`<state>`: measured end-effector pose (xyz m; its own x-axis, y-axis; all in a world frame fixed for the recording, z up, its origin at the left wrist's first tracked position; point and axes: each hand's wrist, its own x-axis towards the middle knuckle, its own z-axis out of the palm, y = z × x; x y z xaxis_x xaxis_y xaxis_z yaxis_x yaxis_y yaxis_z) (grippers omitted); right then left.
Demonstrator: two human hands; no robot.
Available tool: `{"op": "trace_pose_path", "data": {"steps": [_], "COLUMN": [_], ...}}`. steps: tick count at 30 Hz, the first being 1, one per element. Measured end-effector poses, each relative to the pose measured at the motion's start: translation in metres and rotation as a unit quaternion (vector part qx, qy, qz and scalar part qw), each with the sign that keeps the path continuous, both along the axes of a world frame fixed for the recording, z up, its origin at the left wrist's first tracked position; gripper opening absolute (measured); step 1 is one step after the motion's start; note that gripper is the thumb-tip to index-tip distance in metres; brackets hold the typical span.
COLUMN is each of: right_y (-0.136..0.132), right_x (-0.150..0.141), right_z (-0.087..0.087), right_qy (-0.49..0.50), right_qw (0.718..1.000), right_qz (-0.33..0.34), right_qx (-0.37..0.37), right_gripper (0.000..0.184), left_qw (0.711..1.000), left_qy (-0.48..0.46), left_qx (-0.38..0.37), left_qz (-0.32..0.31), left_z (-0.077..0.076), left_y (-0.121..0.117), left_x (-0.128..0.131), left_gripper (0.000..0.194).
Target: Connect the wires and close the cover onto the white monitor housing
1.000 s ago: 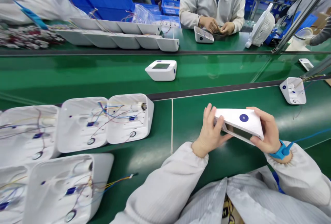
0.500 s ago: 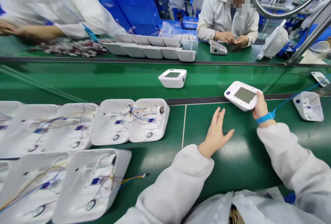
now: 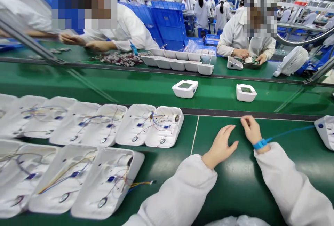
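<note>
My left hand (image 3: 221, 145) hovers over the green bench (image 3: 229, 187) with fingers stretched and thumb apart, holding nothing. To its right, my right hand (image 3: 251, 129), a blue strap on the wrist, is loosely curled and empty near the bench's far edge. Just beyond it, a white monitor with a small screen (image 3: 246, 93), shaped like a blood pressure monitor, rests on the green conveyor strip (image 3: 216, 92). A second such monitor (image 3: 185, 89) sits further left on the strip. Left of my hands, white housing halves (image 3: 164, 128) with wires and small parts inside stand in two rows.
At the far right edge is another white housing (image 3: 326, 132), by the strap's blue cord. Across the strip, co-workers handle parts beside white shells (image 3: 180, 64), a heap of small parts (image 3: 118, 59) and a white fan (image 3: 292, 60). Metal posts (image 3: 28, 41) rise beside the strip.
My right hand has let go of the monitor, which now stands on the conveyor strip, and has drawn back leftward. The view has shifted; my left hand stays stretched over the bench.
</note>
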<state>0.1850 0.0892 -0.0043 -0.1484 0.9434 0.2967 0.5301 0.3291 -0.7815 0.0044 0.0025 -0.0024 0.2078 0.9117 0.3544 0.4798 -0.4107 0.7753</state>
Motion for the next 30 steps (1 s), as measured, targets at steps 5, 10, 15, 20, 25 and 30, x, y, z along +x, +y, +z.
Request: {"op": "trace_pose_path", "data": {"steps": [5, 10, 15, 20, 25, 30], "right_y": [-0.040, -0.034, -0.035, -0.036, -0.035, -0.035], "right_x": [-0.006, -0.008, -0.008, -0.008, -0.009, -0.008], "right_z": [-0.002, 0.001, 0.001, 0.002, 0.002, 0.003], "right_qy": [-0.062, -0.074, -0.072, -0.073, -0.078, -0.079], "right_qw": [0.982, 0.981, 0.980, 0.980, 0.980, 0.979], "right_qz": [0.176, 0.180, 0.185, 0.185, 0.184, 0.186], "right_qx": [-0.015, -0.020, -0.025, -0.023, -0.024, -0.027], "right_gripper": [0.041, 0.043, 0.039, 0.039, 0.040, 0.038], "left_qw": [1.000, 1.000, 1.000, 1.000, 1.000, 1.000], "left_qy": [-0.003, -0.006, 0.007, 0.014, 0.014, 0.014], "left_qx": [0.010, 0.018, 0.017, 0.009, 0.007, 0.014], "left_qz": [-0.019, -0.015, -0.015, -0.017, -0.018, -0.016], "left_z": [0.001, 0.002, 0.001, 0.002, 0.004, 0.004], "left_y": [0.000, 0.001, 0.001, 0.001, 0.001, 0.001], "left_x": [0.002, 0.002, 0.001, 0.000, 0.001, 0.002], "left_gripper": [0.039, 0.033, 0.038, 0.040, 0.040, 0.039]}}
